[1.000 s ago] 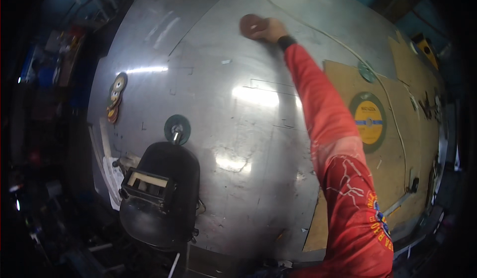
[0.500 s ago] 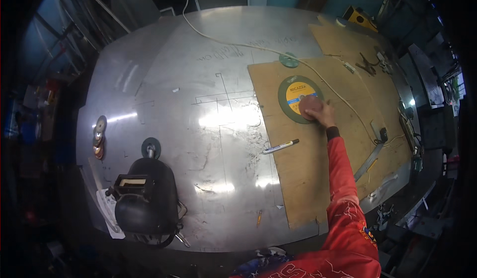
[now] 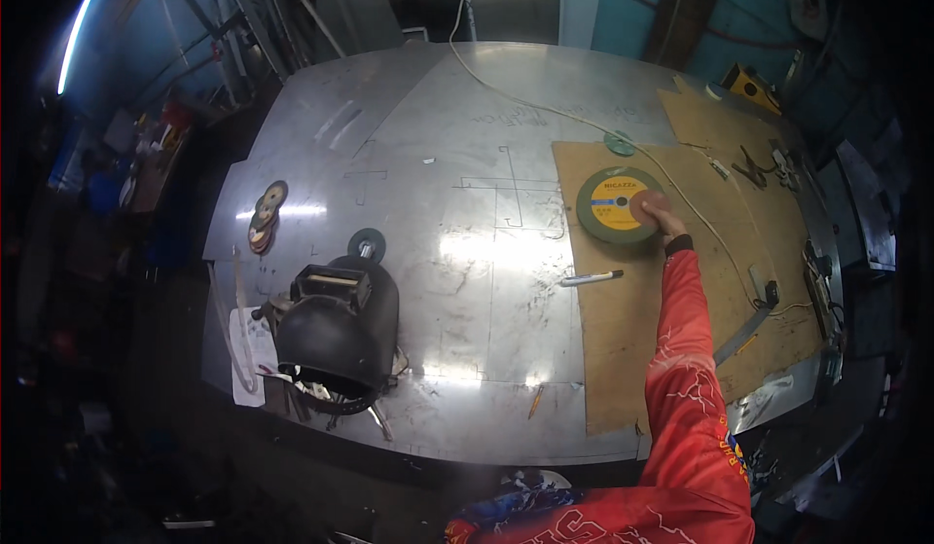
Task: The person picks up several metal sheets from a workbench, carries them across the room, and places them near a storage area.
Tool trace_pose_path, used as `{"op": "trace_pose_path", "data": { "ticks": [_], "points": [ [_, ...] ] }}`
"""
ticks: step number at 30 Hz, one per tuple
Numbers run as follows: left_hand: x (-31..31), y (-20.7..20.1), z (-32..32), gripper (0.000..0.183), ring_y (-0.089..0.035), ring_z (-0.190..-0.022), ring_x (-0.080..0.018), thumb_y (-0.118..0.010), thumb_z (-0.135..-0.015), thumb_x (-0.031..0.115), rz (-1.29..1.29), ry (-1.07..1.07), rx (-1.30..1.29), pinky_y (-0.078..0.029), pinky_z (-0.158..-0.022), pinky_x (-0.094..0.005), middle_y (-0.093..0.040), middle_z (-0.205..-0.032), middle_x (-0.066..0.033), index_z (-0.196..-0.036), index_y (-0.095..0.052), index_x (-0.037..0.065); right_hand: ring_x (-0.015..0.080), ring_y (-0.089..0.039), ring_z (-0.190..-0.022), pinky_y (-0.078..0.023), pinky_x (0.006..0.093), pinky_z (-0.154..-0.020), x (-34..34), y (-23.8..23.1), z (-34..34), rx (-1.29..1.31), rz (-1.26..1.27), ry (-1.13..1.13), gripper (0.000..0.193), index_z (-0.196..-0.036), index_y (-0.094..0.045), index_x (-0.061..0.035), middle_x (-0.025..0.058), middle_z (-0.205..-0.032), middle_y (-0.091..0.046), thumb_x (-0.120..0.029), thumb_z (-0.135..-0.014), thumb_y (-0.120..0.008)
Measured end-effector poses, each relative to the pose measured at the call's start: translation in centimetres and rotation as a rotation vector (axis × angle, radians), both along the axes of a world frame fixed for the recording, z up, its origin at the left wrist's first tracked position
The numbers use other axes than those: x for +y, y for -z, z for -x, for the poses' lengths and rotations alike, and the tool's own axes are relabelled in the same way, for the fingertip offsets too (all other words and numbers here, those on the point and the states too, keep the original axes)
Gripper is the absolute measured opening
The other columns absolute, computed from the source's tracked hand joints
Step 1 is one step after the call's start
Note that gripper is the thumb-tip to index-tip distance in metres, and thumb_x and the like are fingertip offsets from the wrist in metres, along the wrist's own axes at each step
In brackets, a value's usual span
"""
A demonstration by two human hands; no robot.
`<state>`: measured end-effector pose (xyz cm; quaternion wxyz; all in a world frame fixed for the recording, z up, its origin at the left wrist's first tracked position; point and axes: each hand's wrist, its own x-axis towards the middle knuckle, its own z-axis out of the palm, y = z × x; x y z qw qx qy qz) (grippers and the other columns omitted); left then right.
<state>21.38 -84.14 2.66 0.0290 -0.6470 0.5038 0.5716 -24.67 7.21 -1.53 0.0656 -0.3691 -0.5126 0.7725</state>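
Observation:
My right hand (image 3: 666, 221), at the end of a red sleeve, is closed on the edge of a small reddish-brown disc (image 3: 647, 204). That disc overlaps the right side of a large green cutting disc (image 3: 592, 217) with a yellow and blue label; whether the two touch I cannot tell. The large disc lies on a brown board (image 3: 632, 349). Just beyond it is a small green disc (image 3: 620, 143). A marker pen (image 3: 592, 278) rests nearer to me, across the board's left edge. My left hand is out of sight.
A black welding mask (image 3: 339, 325) stands on the metal table (image 3: 457, 330) at the left, beside a dark disc (image 3: 368, 244). Several small discs (image 3: 268, 216) overlap farther left. A pale cable (image 3: 564, 116) crosses the table and board. Clamps (image 3: 749, 169) lie at the far right.
The whole view has shifted, so the table sits farther right in it. My right hand has moved the small disc rightward and slightly away from me over the large one.

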Motion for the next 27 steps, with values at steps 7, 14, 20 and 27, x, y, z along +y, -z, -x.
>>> {"op": "trace_pose_path", "data": {
  "ticks": [7,14,20,27],
  "points": [
    [1.9,0.2,-1.3,0.057,-0.061,-0.095,-0.0273,-0.057,-0.086,0.054,-0.016,-0.068,-0.009,-0.049,-0.086,-0.0423,-0.064,-0.107,-0.0106,-0.113,-0.062,0.004,0.0161,-0.059,-0.106,-0.048,0.0272,-0.092,-9.4,-6.6,9.8,0.287,0.074,-0.201,0.056,-0.126,-0.048,-0.0037,0.0084,-0.119,-0.059,-0.015,-0.079,-0.076],
    [4.4,-2.8,-4.7,0.058,-0.06,-0.096,-0.0273,-0.057,-0.086,0.054,0.027,-0.205,-0.089,-0.049,-0.086,-0.0423,-0.063,-0.109,-0.0108,-0.114,-0.061,0.004,0.0179,-0.056,-0.108,-0.048,0.0354,-0.092,-32.6,-9.9,22.9,0.206,0.246,-0.581,0.062,-0.123,-0.052,-0.0042,0.0086,-0.119,-0.058,-0.04,-0.078,-0.075],
    [14.3,-9.8,-1.4,0.056,-0.062,-0.088,-0.028,-0.058,-0.086,0.052,0.199,-0.174,-0.201,-0.051,-0.078,-0.042,-0.065,-0.105,-0.011,-0.112,-0.061,0.002,0.0336,-0.056,-0.102,-0.045,0.041,-0.09,-12.5,0.3,19.9,0.021,-1.646,-0.08,0.041,-0.106,-0.063,-0.0041,0.0184,-0.108,-0.06,-0.025,-0.072,-0.074],
    [8.8,-1.1,-10.8,0.041,-0.056,-0.061,-0.0148,-0.049,-0.091,0.051,-0.486,0.102,0.199,-0.047,-0.062,-0.0297,-0.058,-0.064,0.0012,-0.078,-0.061,0.014,0.037,-0.061,-0.093,-0.048,0.0445,-0.083,23.8,0.6,16.8,-0.367,-2.796,-0.134,0.043,-0.123,-0.053,0.0039,0.0219,-0.104,-0.063,-0.023,-0.09,-0.049]
  ]
}}
